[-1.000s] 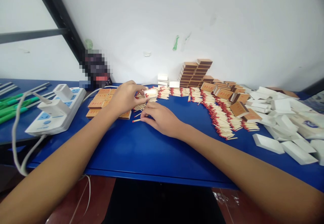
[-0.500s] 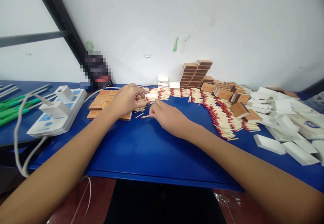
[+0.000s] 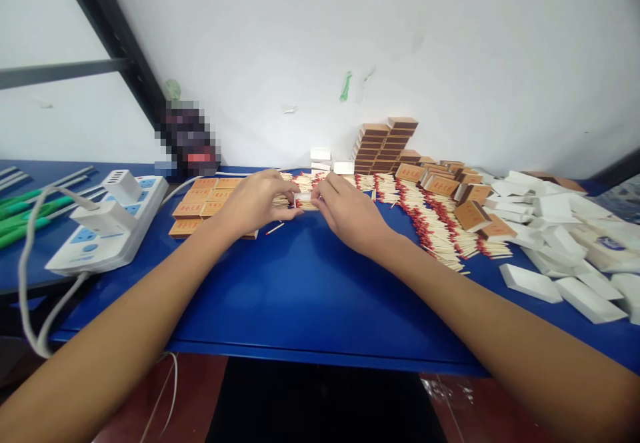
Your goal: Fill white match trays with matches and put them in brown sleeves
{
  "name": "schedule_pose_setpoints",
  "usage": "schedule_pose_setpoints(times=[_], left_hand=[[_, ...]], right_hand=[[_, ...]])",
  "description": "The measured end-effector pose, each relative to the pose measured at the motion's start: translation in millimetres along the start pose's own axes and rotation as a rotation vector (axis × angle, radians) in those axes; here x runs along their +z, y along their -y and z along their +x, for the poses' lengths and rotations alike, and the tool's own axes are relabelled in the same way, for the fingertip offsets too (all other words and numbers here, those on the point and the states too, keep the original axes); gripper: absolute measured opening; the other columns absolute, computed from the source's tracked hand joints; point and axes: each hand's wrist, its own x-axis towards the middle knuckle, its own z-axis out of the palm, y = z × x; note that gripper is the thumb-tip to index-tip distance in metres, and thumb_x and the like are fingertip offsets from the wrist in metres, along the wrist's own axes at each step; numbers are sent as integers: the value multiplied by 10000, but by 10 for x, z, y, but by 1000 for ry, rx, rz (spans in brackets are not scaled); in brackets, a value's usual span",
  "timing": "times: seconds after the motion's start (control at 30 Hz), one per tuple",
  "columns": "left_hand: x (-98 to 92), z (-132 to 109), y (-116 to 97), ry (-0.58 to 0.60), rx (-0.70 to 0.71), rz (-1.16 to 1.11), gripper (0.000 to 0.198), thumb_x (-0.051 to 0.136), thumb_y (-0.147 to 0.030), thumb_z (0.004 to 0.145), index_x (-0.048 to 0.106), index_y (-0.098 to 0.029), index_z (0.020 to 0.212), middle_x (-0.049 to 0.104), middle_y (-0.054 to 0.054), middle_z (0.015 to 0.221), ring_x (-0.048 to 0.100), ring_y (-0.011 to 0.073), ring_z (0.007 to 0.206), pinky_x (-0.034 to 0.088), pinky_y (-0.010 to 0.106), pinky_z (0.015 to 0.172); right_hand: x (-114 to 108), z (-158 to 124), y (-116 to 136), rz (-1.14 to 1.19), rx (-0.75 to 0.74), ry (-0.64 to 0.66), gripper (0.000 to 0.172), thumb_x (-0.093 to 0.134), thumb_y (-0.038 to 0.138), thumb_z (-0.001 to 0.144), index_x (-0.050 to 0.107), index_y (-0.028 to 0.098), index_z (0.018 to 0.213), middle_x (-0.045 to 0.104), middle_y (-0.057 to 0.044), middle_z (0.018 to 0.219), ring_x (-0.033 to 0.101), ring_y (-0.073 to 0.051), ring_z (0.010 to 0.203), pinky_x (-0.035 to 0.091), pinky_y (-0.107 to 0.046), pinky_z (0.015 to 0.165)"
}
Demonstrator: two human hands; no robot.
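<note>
You face a plain white wall (image 3: 450, 49) with small green smears (image 3: 346, 86) — softly, evenly lit. A blue table (image 3: 300, 296) runs along it, a black metal frame (image 3: 115, 36) slants at your left, and reddish-brown floor (image 3: 195, 389) shows below.

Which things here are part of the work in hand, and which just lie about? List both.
In hand:
- left hand and right hand, meeting at a small white tray
- rows of matches
- brown sleeves
- spare white trays
- closed boxes by the left wrist

Lying about:
- power strip
- green tools at far left
</note>
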Motion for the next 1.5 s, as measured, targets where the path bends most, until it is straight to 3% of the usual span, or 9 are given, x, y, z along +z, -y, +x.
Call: schedule_pose_setpoints(times=[0.1, 0.2, 0.4, 0.57, 0.87, 1.07, 1.27, 1.5], left_hand=[[-24, 6, 83, -36, -23, 33, 338, 830, -367, 861, 824, -198, 1153, 782, 103, 990, 701, 254, 909, 523, 356, 851], [-40, 9, 143, -62, -70, 36, 301, 795, -362, 882, 826, -184, 1122, 785, 106, 969, 698, 270, 935, 521, 378, 876], [-61, 9, 114, -90, -121, 51, 314, 802, -383, 864, 832, -194, 1113, 775, 103, 969, 682, 263, 877, 512, 372, 816], [-50, 6, 113, -85, -119, 57, 333, 805, -381, 860, 829, -192, 1132, 767, 105, 960, 682, 257, 857, 511, 364, 801], [-14, 0, 157, -87, -97, 52, 352, 794, -423, 871, 823, -186, 1130, 781, 115, 962, 686, 267, 890, 520, 377, 832], [-7, -2, 149, -61, -83, 7, 292, 773, -360, 880, 817, -187, 1113, 796, 103, 969, 695, 276, 954, 519, 386, 882], [-13, -6, 141, -64, -97, 10, 322, 781, -377, 882, 808, -182, 1138, 800, 103, 970, 698, 275, 947, 520, 387, 872], [-19, -3, 127, -49, -81, 12, 326, 778, -383, 887, 810, -178, 1138, 799, 106, 966, 703, 282, 960, 519, 388, 862]], right_hand=[[42, -21, 111, 122, -126, -14, 221, 467, 248, 1103, 668, 176, 1162, 644, -130, 1142, 594, -253, 1056, 500, -374, 886], [136, -34, 231, 187, -256, 100, 267, 510, 261, 1091, 683, 195, 1283, 624, -128, 1175, 585, -244, 1068, 524, -384, 914], [221, -34, 269, 187, -248, 174, 393, 480, 229, 1089, 645, 220, 1446, 583, -145, 1193, 566, -256, 1074, 536, -444, 964], [206, -40, 258, 241, -222, 172, 309, 497, 209, 1079, 694, 175, 1315, 587, -136, 1178, 569, -244, 1076, 522, -427, 987], [225, -49, 261, 285, -181, 178, 282, 494, 222, 1082, 681, 184, 1289, 602, -114, 1161, 582, -241, 1081, 505, -402, 970], [247, -54, 245, 293, -183, 156, 272, 495, 235, 1082, 678, 184, 1276, 611, -117, 1159, 574, -254, 1124, 487, -408, 985], [218, -56, 258, 404, -127, 144, 158, 544, 219, 1070, 694, 184, 1104, 612, -77, 1085, 590, -197, 952, 461, -334, 859], [231, -35, 233, 472, -140, 161, 105, 578, 190, 1054, 673, 187, 1009, 609, -46, 1018, 569, -172, 878, 427, -299, 799]])
